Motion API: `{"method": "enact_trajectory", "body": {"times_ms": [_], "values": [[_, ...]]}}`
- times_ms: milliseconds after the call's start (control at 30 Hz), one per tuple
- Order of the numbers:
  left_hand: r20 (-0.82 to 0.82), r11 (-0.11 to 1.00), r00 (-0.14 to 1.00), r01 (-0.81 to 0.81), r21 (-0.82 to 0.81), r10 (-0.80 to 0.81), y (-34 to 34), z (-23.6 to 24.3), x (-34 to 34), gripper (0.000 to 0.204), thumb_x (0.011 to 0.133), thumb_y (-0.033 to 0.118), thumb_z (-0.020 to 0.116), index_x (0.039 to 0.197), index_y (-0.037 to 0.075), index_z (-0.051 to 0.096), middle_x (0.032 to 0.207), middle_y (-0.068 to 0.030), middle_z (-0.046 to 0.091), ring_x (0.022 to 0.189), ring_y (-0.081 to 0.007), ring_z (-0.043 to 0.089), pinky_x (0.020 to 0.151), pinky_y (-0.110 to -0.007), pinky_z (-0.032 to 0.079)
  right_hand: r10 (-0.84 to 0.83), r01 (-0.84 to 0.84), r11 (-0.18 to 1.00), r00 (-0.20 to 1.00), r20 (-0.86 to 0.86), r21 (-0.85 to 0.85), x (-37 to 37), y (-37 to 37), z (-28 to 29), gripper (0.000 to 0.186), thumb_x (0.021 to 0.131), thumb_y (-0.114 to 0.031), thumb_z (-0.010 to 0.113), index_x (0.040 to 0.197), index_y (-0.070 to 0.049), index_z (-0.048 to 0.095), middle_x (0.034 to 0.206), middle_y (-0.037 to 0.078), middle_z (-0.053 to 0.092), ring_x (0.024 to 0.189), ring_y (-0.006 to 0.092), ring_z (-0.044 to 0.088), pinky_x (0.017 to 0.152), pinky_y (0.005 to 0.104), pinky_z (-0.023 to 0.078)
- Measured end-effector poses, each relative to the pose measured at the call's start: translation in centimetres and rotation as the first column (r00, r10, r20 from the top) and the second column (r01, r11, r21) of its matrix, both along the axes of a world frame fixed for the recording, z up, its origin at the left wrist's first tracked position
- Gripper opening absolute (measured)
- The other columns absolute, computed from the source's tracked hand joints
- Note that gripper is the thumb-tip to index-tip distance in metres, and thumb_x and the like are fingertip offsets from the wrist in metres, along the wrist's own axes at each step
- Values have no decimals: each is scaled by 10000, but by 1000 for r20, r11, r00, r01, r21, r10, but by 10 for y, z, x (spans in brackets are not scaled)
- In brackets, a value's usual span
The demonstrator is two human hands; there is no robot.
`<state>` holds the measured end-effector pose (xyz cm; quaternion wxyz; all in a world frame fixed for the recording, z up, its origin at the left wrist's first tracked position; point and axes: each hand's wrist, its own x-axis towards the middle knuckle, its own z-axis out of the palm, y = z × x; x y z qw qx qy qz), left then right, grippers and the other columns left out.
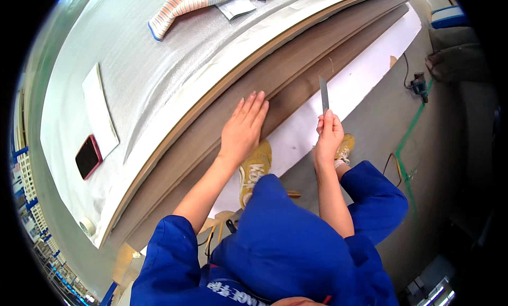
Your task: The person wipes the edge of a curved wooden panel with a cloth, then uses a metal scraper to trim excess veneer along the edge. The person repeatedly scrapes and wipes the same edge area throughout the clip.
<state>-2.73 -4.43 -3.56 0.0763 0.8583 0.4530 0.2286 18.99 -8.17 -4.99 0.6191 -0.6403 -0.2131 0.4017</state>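
Head view shows white lettering on the front of the person's clothing and on the yellow shoe beneath the left arm. Fingers straight and nearly together, the left hand lies flat on a long brown board, gripping nothing. The right hand pinches the lower end of a thin grey blade, which points upward beyond the fingertips. The board runs along the near edge of the pale-covered desk, where a phone lies at far left.
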Motion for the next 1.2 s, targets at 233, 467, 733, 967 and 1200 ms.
{"method": "enact_trajectory", "body": {"times_ms": [233,467,733,967,1200], "values": [[51,972,979,201,-125,-196,3,1,-11,290,759,16,673,1041,68,714,1280,-115,649,1312,-298,524,1089,-482,420,246,-250,968,953,177,-5,-20,57,0,263,1003,-222,595,839,-19,626,703,-34,543,657,28,456,587,192,342],[329,946,930,243,-215,-164,63,28,-19,435,806,-58,659,1232,27,640,1292,-139,632,1270,-353,553,1053,-449,456,461,-427,887,843,277,-177,-12,91,1,278,974,-209,618,778,-12,619,579,-49,462,567,24,382,503,227,288],[186,881,974,201,-429,-132,94,20,10,588,952,121,558,1501,58,359,1581,-140,311,1446,-336,310,1184,-420,257,471,-410,882,785,403,-232,-14,101,10,277,968,-215,620,787,-6,623,586,-6,480,565,52,389,507,253,314],[299,835,921,361,-415,-249,109,4,20,614,961,177,547,1523,74,323,1602,-119,268,1453,-343,288,1195,-424,243,440,-367,898,784,438,-244,-14,105,13,293,974,-231,613,804,7,613,624,33,551,584,88,453,538,273,382],[303,831,915,377,-409,-266,108,0,19,616,958,185,536,1521,60,320,1606,-118,261,1454,-364,277,1196,-431,242,400,-340,916,812,424,-212,-21,101,10,267,976,-213,612,823,7,609,649,43,563,612,94,474,562,273,402]]}}
